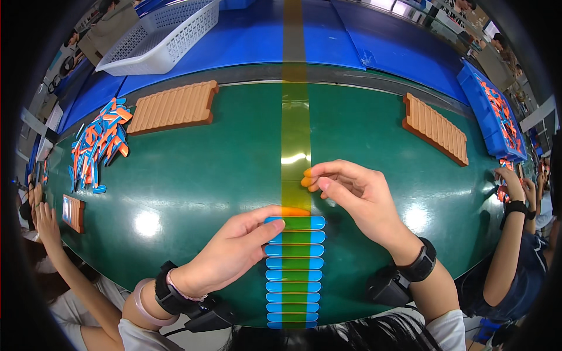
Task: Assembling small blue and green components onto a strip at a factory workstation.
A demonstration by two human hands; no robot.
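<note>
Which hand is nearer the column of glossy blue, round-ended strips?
Left. The left hand is at the far end of the column of strips, thumb on the end strip; the right hand is beyond and rightward, apart from it.

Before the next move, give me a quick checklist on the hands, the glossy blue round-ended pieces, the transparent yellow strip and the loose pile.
1. Left hand on the topmost blue piece: ok, thumb over its left end.
2. Both hands on the column of blue pieces: not ok, the right hand is apart from it.
3. Right hand gripping the yellow strip: cannot tell, fingertips are at its right edge.
4. Strip running along the middle of the column: ok.
5. Loose pile of blue and orange pieces clear of the column: ok, off to the left.
</note>
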